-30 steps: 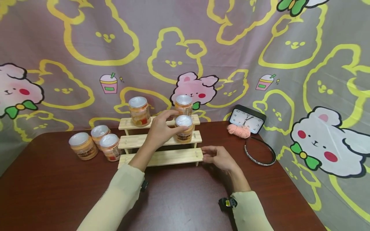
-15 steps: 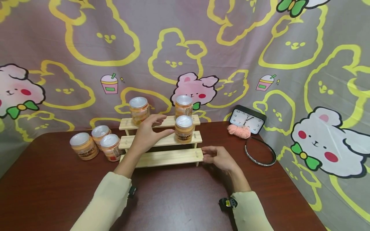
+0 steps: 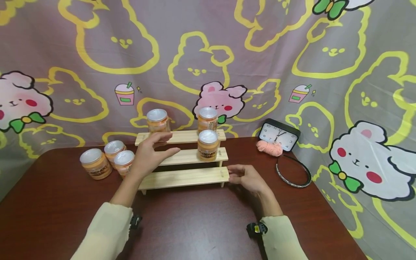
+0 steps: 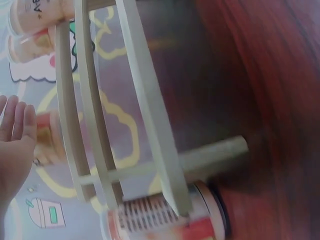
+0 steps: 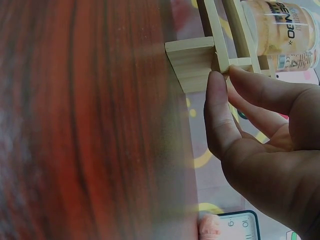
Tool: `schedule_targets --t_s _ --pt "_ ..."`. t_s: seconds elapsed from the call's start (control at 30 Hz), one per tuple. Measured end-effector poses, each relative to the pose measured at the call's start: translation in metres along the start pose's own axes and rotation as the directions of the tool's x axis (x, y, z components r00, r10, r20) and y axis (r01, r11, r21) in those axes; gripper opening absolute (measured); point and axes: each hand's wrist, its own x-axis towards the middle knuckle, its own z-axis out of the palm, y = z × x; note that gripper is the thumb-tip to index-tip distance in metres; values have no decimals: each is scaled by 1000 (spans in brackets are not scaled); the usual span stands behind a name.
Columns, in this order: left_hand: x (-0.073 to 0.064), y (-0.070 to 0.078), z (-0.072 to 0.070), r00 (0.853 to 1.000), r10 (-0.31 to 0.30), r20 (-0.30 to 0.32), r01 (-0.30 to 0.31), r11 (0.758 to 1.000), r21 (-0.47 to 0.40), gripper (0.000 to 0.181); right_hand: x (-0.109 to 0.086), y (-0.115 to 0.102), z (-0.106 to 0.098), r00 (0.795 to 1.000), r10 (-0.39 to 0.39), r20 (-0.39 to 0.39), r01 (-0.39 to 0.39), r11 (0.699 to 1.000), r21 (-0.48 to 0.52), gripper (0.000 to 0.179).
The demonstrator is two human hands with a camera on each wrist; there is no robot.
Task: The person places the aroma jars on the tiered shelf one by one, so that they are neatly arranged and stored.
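A three-tier wooden display rack (image 3: 185, 178) stands on the table. On its middle tier, at the right, sits an orange jar with a silver lid (image 3: 208, 148). The top tier bears two similar jars, one at the right (image 3: 208, 121) and one at the left (image 3: 158, 122). My left hand (image 3: 147, 157) is in the air before the rack's left part, thumb and fingers spread, holding nothing. With thumb and fingertips, my right hand (image 5: 270, 130) pinches the right end of the rack. Left of the rack stand three more jars, the nearest to it (image 3: 123, 160) partly behind my left hand.
At the right lie a peach yarn bundle (image 3: 269, 148) and a dark sparkly headband (image 3: 294, 184), near a black-framed clock (image 3: 279, 133). A patterned curtain (image 3: 143, 36) hangs behind and beside the brown table (image 3: 185, 224).
My left hand has drawn away from the middle-tier jar, moving left and slightly down with the thumb and fingers apart. The right hand stays at the rack's end.
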Motion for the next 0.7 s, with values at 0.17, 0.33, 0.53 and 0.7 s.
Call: schedule_targets --t_s 0.17,0.33,0.53,0.7 --pt "-6 -7 -15 999 -14 -41 15 1000 13 48 0 0 1 1000 -1 -3 1 1000 7 42" --pt "-14 -13 -32 995 -73 -73 78 994 76 51 0 0 1 1000 -5 1 5 1000 13 42" --pt "-24 -21 -49 985 -141 -104 153 981 123 55 -1 0 0 1000 -7 0 7 1000 14 42" --pt "-33 -25 -65 973 -159 -167 186 969 161 55 0 1 0 1000 3 6 -3 1000 24 43"
